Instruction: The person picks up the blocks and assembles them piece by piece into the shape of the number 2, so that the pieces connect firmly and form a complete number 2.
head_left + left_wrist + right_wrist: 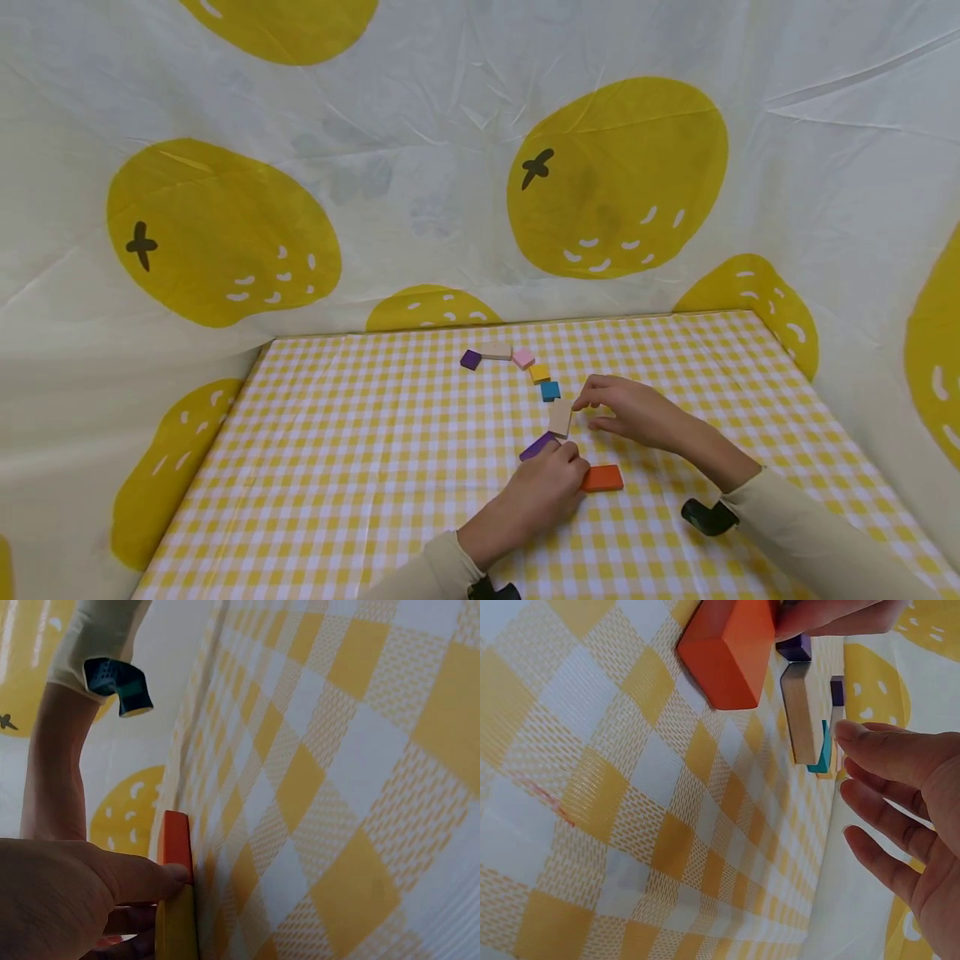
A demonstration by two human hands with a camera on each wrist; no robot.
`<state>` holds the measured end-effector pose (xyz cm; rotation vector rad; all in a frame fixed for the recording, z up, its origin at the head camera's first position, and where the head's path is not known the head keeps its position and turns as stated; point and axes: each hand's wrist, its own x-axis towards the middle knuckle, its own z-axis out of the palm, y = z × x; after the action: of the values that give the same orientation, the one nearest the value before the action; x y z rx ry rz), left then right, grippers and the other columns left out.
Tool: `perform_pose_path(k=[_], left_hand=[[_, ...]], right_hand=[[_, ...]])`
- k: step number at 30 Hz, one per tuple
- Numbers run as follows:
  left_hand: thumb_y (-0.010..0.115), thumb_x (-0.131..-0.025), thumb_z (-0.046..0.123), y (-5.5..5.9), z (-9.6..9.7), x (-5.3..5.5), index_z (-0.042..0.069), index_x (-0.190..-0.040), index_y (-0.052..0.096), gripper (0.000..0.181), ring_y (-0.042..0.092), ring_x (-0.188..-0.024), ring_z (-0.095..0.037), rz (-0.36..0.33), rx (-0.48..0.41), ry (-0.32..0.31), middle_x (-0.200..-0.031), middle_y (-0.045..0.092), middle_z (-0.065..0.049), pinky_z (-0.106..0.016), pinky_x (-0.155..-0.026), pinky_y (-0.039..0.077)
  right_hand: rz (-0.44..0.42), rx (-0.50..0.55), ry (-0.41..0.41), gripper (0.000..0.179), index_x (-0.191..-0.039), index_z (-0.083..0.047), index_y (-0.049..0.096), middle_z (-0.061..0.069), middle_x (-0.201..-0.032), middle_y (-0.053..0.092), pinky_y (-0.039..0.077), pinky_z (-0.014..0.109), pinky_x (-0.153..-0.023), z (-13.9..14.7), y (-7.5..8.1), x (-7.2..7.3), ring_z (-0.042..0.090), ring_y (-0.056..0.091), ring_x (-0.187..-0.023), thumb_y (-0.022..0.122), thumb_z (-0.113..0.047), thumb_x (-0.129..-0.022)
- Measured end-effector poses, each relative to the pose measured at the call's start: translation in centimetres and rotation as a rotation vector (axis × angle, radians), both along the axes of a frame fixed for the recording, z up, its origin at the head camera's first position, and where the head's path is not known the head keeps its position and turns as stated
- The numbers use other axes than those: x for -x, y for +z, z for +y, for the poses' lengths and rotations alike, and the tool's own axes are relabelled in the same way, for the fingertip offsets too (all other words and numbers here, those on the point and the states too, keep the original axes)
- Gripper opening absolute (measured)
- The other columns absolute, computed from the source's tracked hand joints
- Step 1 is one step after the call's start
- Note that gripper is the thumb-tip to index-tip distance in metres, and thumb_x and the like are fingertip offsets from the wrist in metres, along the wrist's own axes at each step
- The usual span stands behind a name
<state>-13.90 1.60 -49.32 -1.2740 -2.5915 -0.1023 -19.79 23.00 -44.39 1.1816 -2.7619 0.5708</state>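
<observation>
With left hand [540,485], pinches orange block [604,478], apparently placing; holds right hand [636,410] spread, empty; needs gentle release next.

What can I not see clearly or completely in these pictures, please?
Head view: the left hand hides the yellow block beside the orange block.
Left wrist view: the bottom edge cuts off that yellow block.
Right wrist view: the top edge cuts off the orange block; the right hand hides part of the far pale block.
</observation>
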Motion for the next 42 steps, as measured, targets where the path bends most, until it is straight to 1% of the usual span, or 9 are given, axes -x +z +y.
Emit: perform_pose_path(k=[7, 11, 14, 19, 21, 28, 31, 37, 42], left_hand=[[0.08, -0.087, 0.039, -0.7, -0.1, -0.2, 0.019, -0.102, 0.075, 0.025, 0.058, -0.087, -0.01, 0.097, -0.026, -0.01, -0.098, 0.062, 0.005, -0.018, -0.08, 0.049], [0.081, -0.087, 0.038, -0.8, -0.3, -0.3, 0.018, -0.101, 0.075, 0.025, 0.058, -0.086, -0.009, 0.109, -0.046, -0.016, -0.098, 0.063, 0.006, -0.018, -0.08, 0.048], [0.081, -0.087, 0.035, -0.9, -0.3, -0.2, 0.017, -0.103, 0.075, 0.024, 0.058, -0.088, -0.008, 0.051, -0.088, -0.023, -0.099, 0.063, 0.005, -0.018, -0.081, 0.047], [0.08, -0.088, 0.028, -1.0, -0.6, 0.0, 0.015, -0.109, 0.073, 0.026, 0.058, -0.092, -0.008, -0.091, -0.168, -0.031, -0.104, 0.061, 0.005, -0.016, -0.084, 0.046], [0.08, -0.089, 0.027, -0.9, -0.7, 0.0, 0.014, -0.111, 0.072, 0.028, 0.058, -0.095, -0.008, -0.12, -0.183, -0.039, -0.106, 0.061, 0.005, -0.016, -0.085, 0.046], [0.082, -0.087, 0.025, 0.0, -1.5, 0.4, 0.012, -0.114, 0.073, 0.031, 0.057, -0.101, -0.009, -0.108, -0.22, -0.087, -0.11, 0.062, 0.003, -0.017, -0.094, 0.046], [0.083, -0.086, 0.024, 0.2, -1.9, 0.6, 0.011, -0.114, 0.073, 0.033, 0.058, -0.101, -0.009, -0.126, -0.231, -0.102, -0.111, 0.063, 0.002, -0.016, -0.094, 0.046], [0.083, -0.086, 0.021, 0.2, -2.3, 0.6, 0.01, -0.116, 0.074, 0.034, 0.06, -0.1, -0.008, -0.176, -0.233, -0.108, -0.112, 0.064, 0.001, -0.013, -0.091, 0.046], [0.081, -0.088, 0.021, -0.2, -2.0, 0.5, 0.011, -0.117, 0.073, 0.033, 0.06, -0.1, -0.006, -0.167, -0.193, -0.107, -0.111, 0.065, 0.002, -0.013, -0.092, 0.046]], right_hand=[[0.014, -0.026, 0.054, 0.026, -0.11, -0.013, 0.075, 0.001, -0.109, 0.064, 0.053, 0.029, -0.072, -0.8, -0.5, 1.0, 0.02, 0.064, -0.09, 0.081, -0.007, -0.085], [0.044, -0.034, 0.077, 0.028, -0.11, -0.012, 0.075, 0.001, -0.11, 0.064, 0.054, 0.028, -0.07, -1.2, -0.7, 1.5, 0.02, 0.065, -0.092, 0.083, -0.006, -0.083], [0.066, -0.034, 0.092, 0.029, -0.109, -0.012, 0.076, 0.002, -0.11, 0.064, 0.053, 0.026, -0.067, -1.4, -0.7, 1.7, 0.02, 0.064, -0.09, 0.084, -0.006, -0.082], [0.06, -0.036, 0.098, 0.029, -0.109, -0.013, 0.076, 0.002, -0.111, 0.063, 0.051, 0.024, -0.065, -1.5, -0.7, 1.9, 0.02, 0.063, -0.087, 0.084, -0.006, -0.081], [0.058, -0.037, 0.101, 0.03, -0.109, -0.013, 0.076, 0.002, -0.111, 0.062, 0.051, 0.024, -0.064, -1.6, -0.8, 2.0, 0.02, 0.063, -0.086, 0.085, -0.006, -0.081], [0.052, -0.057, 0.099, 0.03, -0.109, -0.014, 0.076, 0.003, -0.113, 0.061, 0.049, 0.024, -0.064, -1.7, -0.8, 2.3, 0.02, 0.061, -0.084, 0.085, -0.007, -0.081], [0.041, -0.068, 0.093, 0.031, -0.109, -0.016, 0.076, 0.004, -0.114, 0.06, 0.05, 0.024, -0.065, -1.7, -0.9, 2.4, 0.019, 0.061, -0.085, 0.084, -0.007, -0.081], [0.054, -0.064, 0.111, 0.031, -0.108, -0.016, 0.076, 0.004, -0.113, 0.06, 0.05, 0.023, -0.063, -1.7, -1.0, 2.6, 0.019, 0.061, -0.083, 0.085, -0.006, -0.08], [0.033, -0.079, 0.102, 0.03, -0.109, -0.017, 0.078, 0.003, -0.112, 0.059, 0.05, 0.023, -0.064, -1.9, -1.2, 2.7, 0.017, 0.06, -0.084, 0.084, -0.006, -0.081]])
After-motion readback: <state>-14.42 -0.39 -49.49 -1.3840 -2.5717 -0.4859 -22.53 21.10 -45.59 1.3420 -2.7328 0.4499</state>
